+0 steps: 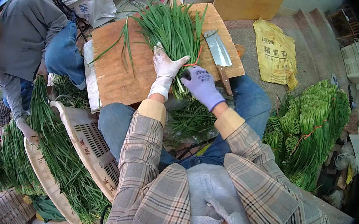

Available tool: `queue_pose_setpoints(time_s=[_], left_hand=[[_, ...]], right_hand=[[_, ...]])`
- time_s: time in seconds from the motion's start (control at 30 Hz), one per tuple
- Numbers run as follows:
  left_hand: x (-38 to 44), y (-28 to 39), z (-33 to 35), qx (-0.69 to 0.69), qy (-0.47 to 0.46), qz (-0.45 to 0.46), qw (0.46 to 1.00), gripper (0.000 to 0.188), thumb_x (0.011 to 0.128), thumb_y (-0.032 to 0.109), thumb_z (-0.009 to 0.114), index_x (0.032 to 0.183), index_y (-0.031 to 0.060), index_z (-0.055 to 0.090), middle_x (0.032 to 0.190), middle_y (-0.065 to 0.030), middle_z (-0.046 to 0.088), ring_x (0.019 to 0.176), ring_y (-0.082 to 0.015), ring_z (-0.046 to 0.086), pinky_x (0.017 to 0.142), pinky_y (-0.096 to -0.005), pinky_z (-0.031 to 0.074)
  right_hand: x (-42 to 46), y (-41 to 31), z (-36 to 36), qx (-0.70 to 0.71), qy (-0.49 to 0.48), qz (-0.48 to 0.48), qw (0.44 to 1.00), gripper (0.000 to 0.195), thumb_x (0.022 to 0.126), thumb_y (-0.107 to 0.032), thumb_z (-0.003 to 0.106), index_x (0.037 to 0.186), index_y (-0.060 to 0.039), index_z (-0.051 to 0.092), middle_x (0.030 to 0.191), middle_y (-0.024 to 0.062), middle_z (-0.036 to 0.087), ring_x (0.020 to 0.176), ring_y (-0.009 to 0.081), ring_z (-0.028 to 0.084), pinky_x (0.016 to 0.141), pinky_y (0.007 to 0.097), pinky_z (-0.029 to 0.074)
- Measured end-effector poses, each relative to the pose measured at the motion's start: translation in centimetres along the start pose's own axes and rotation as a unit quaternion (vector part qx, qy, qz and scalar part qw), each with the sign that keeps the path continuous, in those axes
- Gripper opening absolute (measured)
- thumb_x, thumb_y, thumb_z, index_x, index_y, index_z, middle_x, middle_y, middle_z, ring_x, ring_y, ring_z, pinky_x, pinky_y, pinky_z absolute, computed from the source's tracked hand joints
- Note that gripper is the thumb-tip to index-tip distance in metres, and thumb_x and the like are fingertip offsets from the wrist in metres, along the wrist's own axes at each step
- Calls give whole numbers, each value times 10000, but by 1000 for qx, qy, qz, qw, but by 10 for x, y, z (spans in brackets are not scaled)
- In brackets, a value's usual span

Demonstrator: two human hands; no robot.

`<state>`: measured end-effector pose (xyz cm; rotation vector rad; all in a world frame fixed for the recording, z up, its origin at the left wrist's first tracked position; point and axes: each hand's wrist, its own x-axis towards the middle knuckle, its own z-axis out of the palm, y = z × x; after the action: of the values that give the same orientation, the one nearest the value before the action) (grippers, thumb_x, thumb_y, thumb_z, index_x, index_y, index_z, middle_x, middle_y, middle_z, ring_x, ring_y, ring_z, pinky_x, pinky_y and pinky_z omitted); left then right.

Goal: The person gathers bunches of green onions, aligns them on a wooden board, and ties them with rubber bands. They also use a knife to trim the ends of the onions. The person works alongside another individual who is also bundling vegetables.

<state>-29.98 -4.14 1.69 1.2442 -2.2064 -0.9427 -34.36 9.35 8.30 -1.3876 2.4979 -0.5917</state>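
Note:
A bunch of long green leaves, which look like garlic chives (174,28), lies on a wooden board (122,82) in front of me, its pale stems towards me. My left hand (166,65), in a thin white glove, rests on the bunch's left side with the thumb across it. My right hand (199,82), in a lilac knit glove, grips the stem end near a red tie (196,63). Its fingertips are partly hidden. A cleaver (219,51) with a wooden handle lies at the board's right. A few loose leaves (127,39) lie to the left.
At left a co-worker's gloved hand (31,134) touches chives in a large cream plastic basket (85,150). Tied bundles (315,125) stand at the right. A yellow woven sack (275,53) lies on the floor near steps. Loose greens (192,118) lie below, between my knees.

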Motion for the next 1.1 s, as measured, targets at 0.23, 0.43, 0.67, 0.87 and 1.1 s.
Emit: queue_pose_setpoints(time_s=[0.23,0.43,0.67,0.87,1.1], left_hand=[[2,-3,-3,10,-34,-44,998,1277,531,615,753,1427,0,82,1460,-225,168,1352,-342,183,1102,-385,182],[8,-4,2,-14,-43,-40,998,1282,518,619,760,1423,-6,100,1458,-221,179,1350,-335,191,1101,-387,185],[25,-40,-32,-199,17,-27,980,897,719,552,667,1320,-44,367,1360,-238,369,1280,-336,340,1060,-369,270],[1,-9,-74,-80,-193,-203,957,847,735,655,567,1195,-51,476,1069,-223,601,1031,-339,566,917,-391,414],[-37,7,-47,-194,-134,-201,951,1000,660,625,674,1275,-109,383,1249,-272,487,1195,-346,460,1004,-367,351]], right_hand=[[-68,32,-45,285,-204,-30,936,222,730,-133,647,907,1,643,823,101,627,784,146,592,717,279,471],[-155,92,48,-39,-330,-49,942,332,792,-299,590,1010,-50,613,968,188,602,928,323,586,798,390,477],[-76,72,-11,61,-78,90,991,337,815,-307,543,1000,-33,607,917,221,628,883,354,607,788,410,478],[-40,156,8,161,-160,150,962,388,845,-347,527,1045,-23,599,966,233,618,932,386,577,811,420,458],[-7,109,15,203,-44,57,976,415,915,-352,436,1185,-38,465,1040,280,540,948,421,540,832,465,441]])
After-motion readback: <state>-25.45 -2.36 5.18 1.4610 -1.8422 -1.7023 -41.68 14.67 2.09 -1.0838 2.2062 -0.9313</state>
